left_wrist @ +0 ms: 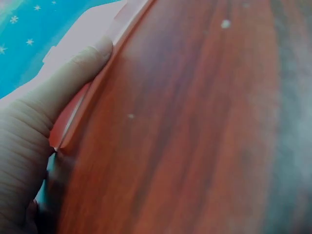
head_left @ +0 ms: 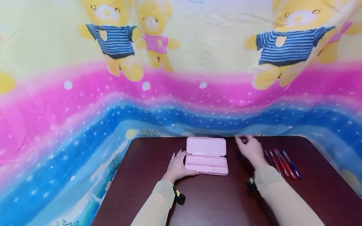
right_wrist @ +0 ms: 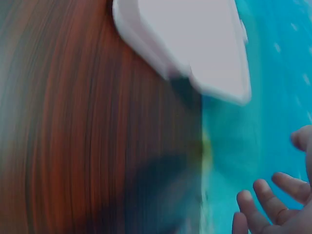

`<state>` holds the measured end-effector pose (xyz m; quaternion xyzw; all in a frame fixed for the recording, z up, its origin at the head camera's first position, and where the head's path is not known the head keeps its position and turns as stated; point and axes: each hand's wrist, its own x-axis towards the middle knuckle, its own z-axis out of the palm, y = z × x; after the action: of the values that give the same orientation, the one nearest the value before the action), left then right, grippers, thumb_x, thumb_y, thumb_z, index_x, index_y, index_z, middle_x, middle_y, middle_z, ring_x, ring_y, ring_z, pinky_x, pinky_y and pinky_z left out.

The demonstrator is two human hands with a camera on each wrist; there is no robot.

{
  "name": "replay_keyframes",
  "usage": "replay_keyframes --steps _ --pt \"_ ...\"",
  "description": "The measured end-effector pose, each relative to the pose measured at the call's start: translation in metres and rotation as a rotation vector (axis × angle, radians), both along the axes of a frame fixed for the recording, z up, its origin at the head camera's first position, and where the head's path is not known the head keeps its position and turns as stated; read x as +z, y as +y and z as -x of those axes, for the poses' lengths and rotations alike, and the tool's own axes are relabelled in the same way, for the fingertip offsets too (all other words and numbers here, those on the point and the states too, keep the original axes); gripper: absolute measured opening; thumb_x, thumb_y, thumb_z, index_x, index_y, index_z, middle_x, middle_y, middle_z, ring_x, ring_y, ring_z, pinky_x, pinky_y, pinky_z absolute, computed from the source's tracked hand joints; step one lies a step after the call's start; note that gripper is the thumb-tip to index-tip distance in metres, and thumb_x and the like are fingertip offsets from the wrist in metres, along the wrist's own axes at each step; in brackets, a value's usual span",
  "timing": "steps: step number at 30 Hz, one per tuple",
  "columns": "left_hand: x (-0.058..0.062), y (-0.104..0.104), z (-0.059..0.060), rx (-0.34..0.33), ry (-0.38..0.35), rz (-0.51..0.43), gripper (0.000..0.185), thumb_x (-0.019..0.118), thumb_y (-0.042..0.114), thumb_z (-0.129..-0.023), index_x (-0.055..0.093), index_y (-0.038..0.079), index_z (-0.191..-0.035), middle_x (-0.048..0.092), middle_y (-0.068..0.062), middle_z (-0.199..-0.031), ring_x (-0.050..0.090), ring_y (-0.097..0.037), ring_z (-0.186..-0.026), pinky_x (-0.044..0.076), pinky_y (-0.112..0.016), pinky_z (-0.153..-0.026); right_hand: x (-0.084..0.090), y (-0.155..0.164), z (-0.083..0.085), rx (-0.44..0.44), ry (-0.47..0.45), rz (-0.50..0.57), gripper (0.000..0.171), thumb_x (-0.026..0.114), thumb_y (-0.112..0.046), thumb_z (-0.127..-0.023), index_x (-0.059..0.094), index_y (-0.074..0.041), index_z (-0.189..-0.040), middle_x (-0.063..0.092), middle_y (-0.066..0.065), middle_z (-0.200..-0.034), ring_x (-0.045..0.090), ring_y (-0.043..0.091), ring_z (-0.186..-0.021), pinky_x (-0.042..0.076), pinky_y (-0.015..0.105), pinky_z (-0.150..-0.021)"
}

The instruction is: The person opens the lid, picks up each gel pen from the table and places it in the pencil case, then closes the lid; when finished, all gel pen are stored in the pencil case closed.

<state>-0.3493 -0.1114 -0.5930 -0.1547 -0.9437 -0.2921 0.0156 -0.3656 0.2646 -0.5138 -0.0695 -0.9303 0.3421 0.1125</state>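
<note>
Here, unmarked pink case (head_left: 206,155) against left hand (head_left: 177,166)

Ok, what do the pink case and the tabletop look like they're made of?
The pink case looks like moulded plastic, matte to satin: uniform pastel colour, rounded corners, thin raised rim. The tabletop looks like dark reddish-brown wood or wood-grain laminate; the wrist views show streaky grain, and which it is can't be told.

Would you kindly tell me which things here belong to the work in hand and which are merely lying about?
In use:
open pink pencil case, steadied by the left hand
right hand, raised beside it
pens on the table

Lying about:
teddy-bear cloth backdrop
</note>
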Motion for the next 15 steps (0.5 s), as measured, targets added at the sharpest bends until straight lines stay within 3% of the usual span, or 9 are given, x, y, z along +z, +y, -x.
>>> replay_keyframes --steps 4,7,10,15 --pt "0.001 -0.003 -0.001 0.014 0.001 -0.007 0.114 0.089 0.080 -0.069 0.056 0.015 -0.157 0.054 -0.006 -0.168 0.033 -0.033 -0.169 0.016 -0.062 -0.141 0.008 0.060 -0.024 -0.046 -0.004 -0.115 0.065 0.054 -0.052 -0.110 0.060 -0.002 -0.152 0.069 0.034 -0.135 0.067 0.057 -0.115 0.056 0.063 -0.084" --pt "0.004 -0.007 -0.001 0.025 0.001 -0.005 0.113 0.090 0.078 -0.069 0.056 0.016 -0.158 0.054 -0.006 -0.169 0.032 -0.033 -0.169 0.015 -0.061 -0.142 0.012 0.101 -0.043 -0.095 -0.082 -0.184 0.064 0.053 -0.048 -0.110 0.057 0.002 -0.151 0.059 0.042 -0.141 0.061 0.063 -0.116 0.054 0.065 -0.077" --pt "0.006 -0.010 -0.002 0.019 -0.001 -0.010 0.113 0.091 0.077 -0.069 0.056 0.016 -0.158 0.054 -0.006 -0.169 0.032 -0.034 -0.169 0.015 -0.062 -0.142 0.011 0.134 -0.061 -0.108 -0.208 -0.234 0.068 0.052 -0.046 -0.109 0.052 0.008 -0.150 0.050 0.048 -0.144 0.055 0.068 -0.119 0.053 0.072 -0.079" --pt "0.007 -0.013 -0.003 0.000 0.011 -0.023 0.111 0.091 0.076 -0.070 0.058 0.016 -0.156 0.055 -0.008 -0.167 0.034 -0.036 -0.168 0.016 -0.064 -0.141 0.003 0.163 -0.078 -0.009 -0.383 -0.292 0.070 0.054 -0.038 -0.108 0.049 0.021 -0.145 0.049 0.053 -0.142 0.052 0.071 -0.121 0.052 0.079 -0.097"
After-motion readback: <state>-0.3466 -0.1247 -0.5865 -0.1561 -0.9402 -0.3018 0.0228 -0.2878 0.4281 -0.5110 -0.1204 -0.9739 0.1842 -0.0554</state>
